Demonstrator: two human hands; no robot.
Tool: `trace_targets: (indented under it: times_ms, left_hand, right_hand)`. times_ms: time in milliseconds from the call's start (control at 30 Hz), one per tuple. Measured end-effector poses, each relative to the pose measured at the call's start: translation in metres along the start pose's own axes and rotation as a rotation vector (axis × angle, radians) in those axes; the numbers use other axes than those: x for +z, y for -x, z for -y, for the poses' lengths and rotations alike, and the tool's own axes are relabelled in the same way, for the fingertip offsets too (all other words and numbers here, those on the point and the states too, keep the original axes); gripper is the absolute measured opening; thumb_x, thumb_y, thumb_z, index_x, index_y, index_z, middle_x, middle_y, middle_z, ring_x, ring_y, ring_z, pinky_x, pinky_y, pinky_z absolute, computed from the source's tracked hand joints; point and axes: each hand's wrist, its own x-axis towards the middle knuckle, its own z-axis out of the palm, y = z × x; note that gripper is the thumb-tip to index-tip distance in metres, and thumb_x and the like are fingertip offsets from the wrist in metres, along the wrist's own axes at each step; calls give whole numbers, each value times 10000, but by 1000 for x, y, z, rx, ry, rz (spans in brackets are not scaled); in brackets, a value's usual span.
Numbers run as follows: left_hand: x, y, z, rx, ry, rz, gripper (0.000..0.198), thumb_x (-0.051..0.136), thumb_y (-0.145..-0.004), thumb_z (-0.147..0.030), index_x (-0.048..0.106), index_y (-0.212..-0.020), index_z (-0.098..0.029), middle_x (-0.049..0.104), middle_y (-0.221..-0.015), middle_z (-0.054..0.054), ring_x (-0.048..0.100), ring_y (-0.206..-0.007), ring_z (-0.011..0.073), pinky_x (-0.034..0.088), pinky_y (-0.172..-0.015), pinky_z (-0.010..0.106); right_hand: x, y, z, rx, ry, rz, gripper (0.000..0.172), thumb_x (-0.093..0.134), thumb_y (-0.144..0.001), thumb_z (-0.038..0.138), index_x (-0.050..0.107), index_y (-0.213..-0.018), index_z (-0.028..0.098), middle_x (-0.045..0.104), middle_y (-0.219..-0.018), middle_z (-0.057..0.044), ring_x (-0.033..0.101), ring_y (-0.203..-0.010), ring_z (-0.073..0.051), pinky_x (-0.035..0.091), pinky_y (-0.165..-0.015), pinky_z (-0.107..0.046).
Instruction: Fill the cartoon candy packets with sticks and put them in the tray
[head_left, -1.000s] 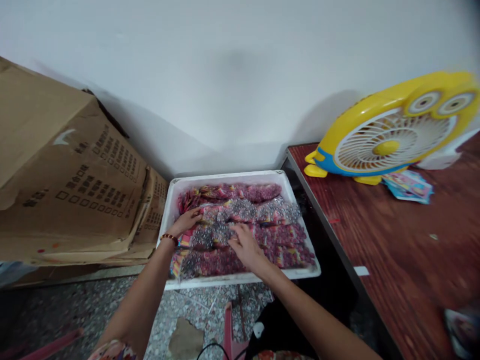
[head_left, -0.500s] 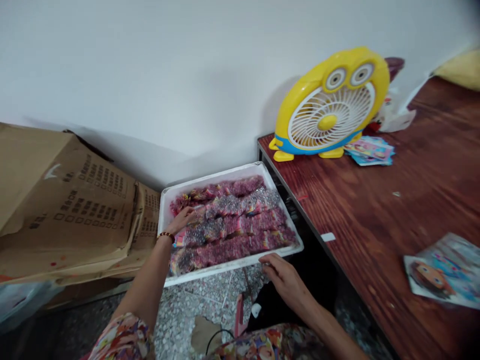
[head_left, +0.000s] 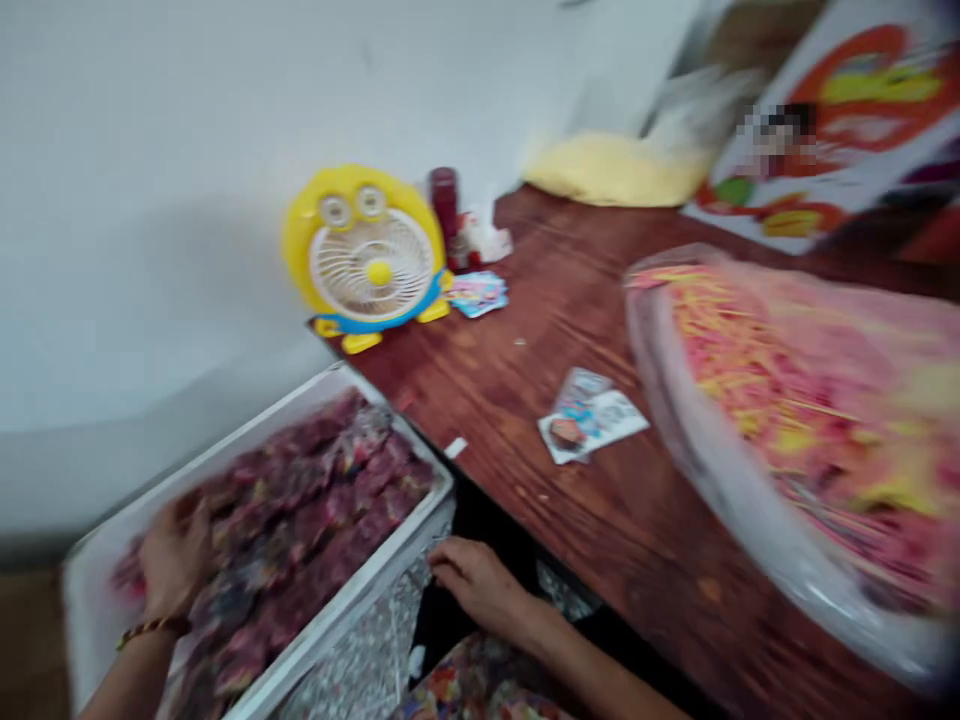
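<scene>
A white tray (head_left: pixel 360 585) at the lower left is packed with rows of purple-pink packets (head_left: pixel 315 500). My left hand (head_left: pixel 176 555), a bead bracelet on its wrist, lies on the packets near the tray's left end, fingers flat and blurred. My right hand (head_left: pixel 472 585) hangs below the tray's right corner beside the wooden table's edge, fingers loosely curled with nothing seen in them.
A brown wooden table (head_left: pixel 600 480) bears a yellow cartoon fan (head_left: pixel 371 255), a dark red bottle (head_left: pixel 444 205), printed cards (head_left: pixel 589 425), more cards (head_left: pixel 476 292) and a large clear basin (head_left: pixel 720 470) of pink and yellow pieces. A yellow bag (head_left: pixel 611 170) lies at the back.
The view has swung right, off the cardboard boxes and onto the table and basin. My right hand left the packets and dropped below the tray. My left hand stays on the packets.
</scene>
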Motion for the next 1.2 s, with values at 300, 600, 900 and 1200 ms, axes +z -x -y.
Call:
trace_targets:
  times_ms: [300, 600, 900, 1200]
  left_hand:
    - [101, 140, -394, 1030, 296, 329, 243, 508, -934, -403, 662, -1037, -245, 692, -1069, 92, 571, -1062, 282, 425, -970, 435]
    - [143, 156, -495, 787, 39, 360, 370, 697, -798, -487, 633, -957, -158, 599, -1238, 229, 475, -1224, 409, 339, -989, 535]
    - [142, 163, -482, 844, 283, 421, 86, 640, -848, -231, 613, -917, -187, 702, -837, 25, 647, -830, 182, 428, -812, 296]
    - [122, 162, -467, 956, 534, 468, 85, 640, -822, -206, 714, -782, -205, 727, -875, 59, 631, -920, 209, 439, -880, 321]
  right_hand:
    - [-45, 66, 4, -17, -25, -283, 236, 500, -942, 218, 710, -1047, 236, 710, -954, -16, 652, -865, -149, 472, -782, -235]
    - [-69, 145, -15, 93, -183, -492, 214, 466, -966, 267, 677, -992, 243, 700, -920, -16, 651, -847, -165, 468, -766, -265]
    - [-70, 159, -22, 22, -122, -515, 189, 485, -957, 222, 667, -1006, 238, 694, -936, -4, 641, -867, -144, 444, -772, -236]
    - [-71, 176, -7, 25, 32, -455, 223, 459, -974, 248, 677, -1017, 230, 705, -966, -29, 649, -877, -161, 457, -773, -256]
